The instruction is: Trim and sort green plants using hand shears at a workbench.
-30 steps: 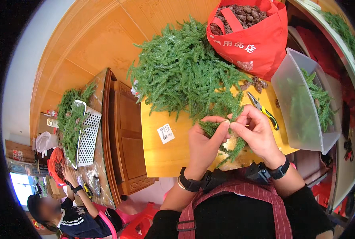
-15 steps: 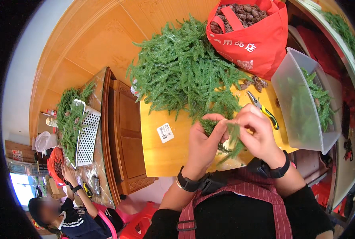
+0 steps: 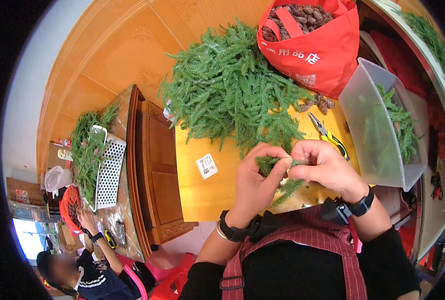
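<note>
Over the near part of the yellow tabletop (image 3: pixel 195 197), my left hand (image 3: pixel 255 180) is closed around a green artificial pine sprig (image 3: pixel 288 190). Its needles stick out between the fingers and hang below them. My right hand (image 3: pixel 330 167) pinches the sprig's other end, fingertips close to the left thumb. Whatever else the right fingertips may hold is too small to make out. Just beyond my hands lies a big heap of green pine sprigs (image 3: pixel 227 90). Pliers with yellow and black handles (image 3: pixel 328 134) rest beyond my right hand, near several loose pine cones (image 3: pixel 323 104).
A red bag of pine cones (image 3: pixel 322 60) stands at the back right. Beside it, a translucent plastic bin (image 3: pixel 365 145) holds more sprigs. A white printed label (image 3: pixel 207 166) lies at left. Farther left, a co-worker (image 3: pixel 100 272) sits at another table with a white perforated basket (image 3: pixel 111 170).
My right hand has turned and shifted slightly down, its fingers now level beside the left thumb. The sprig's tip no longer stands up between my hands. The left hand stays nearly in place.
</note>
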Action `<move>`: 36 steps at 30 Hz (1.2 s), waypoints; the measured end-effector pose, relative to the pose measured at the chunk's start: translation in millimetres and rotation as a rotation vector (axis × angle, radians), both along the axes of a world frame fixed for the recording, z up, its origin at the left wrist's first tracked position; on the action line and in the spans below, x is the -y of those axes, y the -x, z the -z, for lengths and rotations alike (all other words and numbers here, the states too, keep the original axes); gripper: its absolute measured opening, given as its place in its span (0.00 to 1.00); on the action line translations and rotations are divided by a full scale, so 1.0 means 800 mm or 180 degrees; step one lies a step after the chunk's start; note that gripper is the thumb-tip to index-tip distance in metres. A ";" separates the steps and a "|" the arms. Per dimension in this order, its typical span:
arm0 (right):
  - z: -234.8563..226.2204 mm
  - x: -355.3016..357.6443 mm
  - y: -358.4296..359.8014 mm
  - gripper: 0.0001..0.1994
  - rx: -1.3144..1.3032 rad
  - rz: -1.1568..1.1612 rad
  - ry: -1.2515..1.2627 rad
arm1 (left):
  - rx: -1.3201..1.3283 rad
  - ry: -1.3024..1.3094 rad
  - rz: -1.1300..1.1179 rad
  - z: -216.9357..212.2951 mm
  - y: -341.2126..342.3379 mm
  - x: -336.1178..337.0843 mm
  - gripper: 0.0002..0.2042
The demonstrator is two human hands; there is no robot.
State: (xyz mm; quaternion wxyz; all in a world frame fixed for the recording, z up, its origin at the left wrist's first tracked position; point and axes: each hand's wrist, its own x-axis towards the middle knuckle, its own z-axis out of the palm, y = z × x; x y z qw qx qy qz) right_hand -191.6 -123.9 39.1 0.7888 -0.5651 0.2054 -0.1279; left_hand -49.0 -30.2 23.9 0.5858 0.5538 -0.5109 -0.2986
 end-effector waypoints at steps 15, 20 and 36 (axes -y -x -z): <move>-0.003 -0.009 0.000 0.09 -0.0255 0.0630 0.2465 | -0.0069 -0.0328 0.0138 0.000 -0.009 -0.004 0.02; -0.005 -0.016 -0.003 0.09 -0.0390 0.1103 0.3858 | -0.0179 -0.0406 0.0077 -0.006 -0.007 -0.002 0.03; -0.002 -0.015 -0.008 0.09 -0.0201 0.0812 0.3076 | -0.0390 -0.0423 0.0005 0.000 -0.010 -0.002 0.04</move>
